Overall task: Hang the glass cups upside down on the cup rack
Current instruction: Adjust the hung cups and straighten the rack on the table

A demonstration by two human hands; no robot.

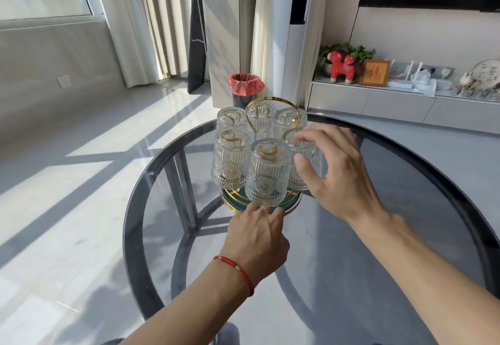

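A cup rack (293, 200) with a round green, gold-rimmed base and a gold loop handle (270, 99) stands on the round glass table (378, 250). Several ribbed glass cups hang upside down on its gold prongs; the nearest cup (266, 175) is at the front. My left hand (259, 232) rests at the front edge of the base, fingertips touching it. My right hand (334, 171) hovers beside the right-hand cup (304, 167), fingers spread, thumb and forefinger close to the glass but not clasping it.
The table has a dark metal rim and legs seen through the glass. Behind the rack a black bin (246, 87) with a red liner stands on the floor. A low cabinet (405, 101) with ornaments runs along the right wall.
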